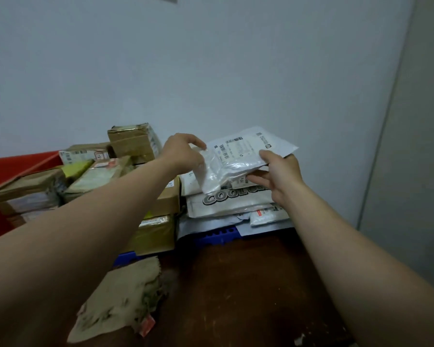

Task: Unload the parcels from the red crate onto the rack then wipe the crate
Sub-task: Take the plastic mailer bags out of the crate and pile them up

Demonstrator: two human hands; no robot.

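Forearms reach out to a white poly parcel (236, 159), right hand (281, 176) gripping its near edge thumb-over, left hand (183, 152) pinching the 10 o'clock corner. It is best lowered flat and square onto the mailer stack (231, 204) just beneath. Cardboard boxes (133, 144) crowd at 9 o'clock by the red crate (10, 169); a cloth (125, 301) waits at 7.

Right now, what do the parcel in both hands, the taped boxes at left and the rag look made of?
The parcel: glossy white plastic film, seemingly, since it crinkles and glints. The boxes: brown cardboard under shiny clear tape, by the look. The rag: matte tan woven cloth, probably, with frayed, stained edges.
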